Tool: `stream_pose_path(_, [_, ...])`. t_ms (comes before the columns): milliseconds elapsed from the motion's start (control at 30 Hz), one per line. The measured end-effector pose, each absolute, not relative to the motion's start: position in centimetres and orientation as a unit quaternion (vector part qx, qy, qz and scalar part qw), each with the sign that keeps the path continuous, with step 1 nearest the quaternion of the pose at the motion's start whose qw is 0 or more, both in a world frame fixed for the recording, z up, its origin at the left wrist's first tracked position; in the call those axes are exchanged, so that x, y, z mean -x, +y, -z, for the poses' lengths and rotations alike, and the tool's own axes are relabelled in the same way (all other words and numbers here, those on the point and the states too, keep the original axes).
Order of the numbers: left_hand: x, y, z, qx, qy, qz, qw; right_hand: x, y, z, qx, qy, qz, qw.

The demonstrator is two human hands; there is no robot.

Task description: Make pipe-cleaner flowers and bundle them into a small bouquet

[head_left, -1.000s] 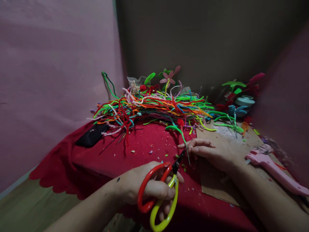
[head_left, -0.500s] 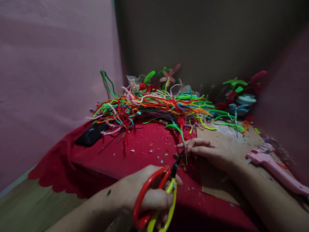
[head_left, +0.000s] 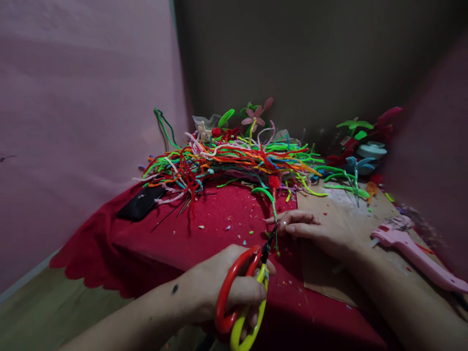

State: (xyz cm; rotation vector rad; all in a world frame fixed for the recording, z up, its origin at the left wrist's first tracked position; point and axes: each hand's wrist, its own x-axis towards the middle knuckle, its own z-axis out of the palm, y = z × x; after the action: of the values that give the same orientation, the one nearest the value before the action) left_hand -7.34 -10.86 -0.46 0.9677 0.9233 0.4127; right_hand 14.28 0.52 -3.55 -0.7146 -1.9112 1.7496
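My left hand [head_left: 234, 282] is closed round a pair of scissors [head_left: 258, 295] with one red and one yellow handle. Their dark blades point up and to the right and meet a thin green stem at its lower part. My right hand [head_left: 303, 226] pinches that stem between thumb and fingers. It belongs to a pipe-cleaner flower [head_left: 272, 192] with a red fuzzy ball on top and a curved green leaf. Below the blades the bare end of the stem hangs down. Whether the blades have cut into it cannot be seen.
A heap of colourful pipe cleaners [head_left: 234, 158] lies behind my hands on a red cloth [head_left: 146, 248] strewn with scraps. A black phone [head_left: 141, 204] rests at the left. On the right are cardboard [head_left: 321, 273], a pink glue gun [head_left: 413, 251] and a light-blue jar [head_left: 371, 151].
The scissors and my left hand have shifted slightly up and to the right. My right hand and the flower's lower stem have moved a little left.
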Motion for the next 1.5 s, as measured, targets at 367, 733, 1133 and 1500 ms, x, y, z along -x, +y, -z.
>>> stream_pose_path(367, [6.1,-10.5,-0.8,-0.652,0.492,-0.151,0.557,-14.4,0.3,3.4,0.275,-0.682,-0.640,0.220])
stream_pose_path(733, [6.5,-11.2,0.8,-0.735,0.534,-0.108,0.404,-14.3,0.2,3.1,0.281,-0.665,-0.657,0.218])
stream_pose_path(1133, [8.9,-11.6,-1.6,-0.785,0.502,-0.068,0.357,-14.5,0.5,3.5,0.282,-0.686,-0.634,0.220])
stream_pose_path(1500, [11.1,-7.0,-0.7,-0.733,0.676,0.071,0.008,-14.1,-0.1,2.4,0.311,-0.664,-0.644,0.220])
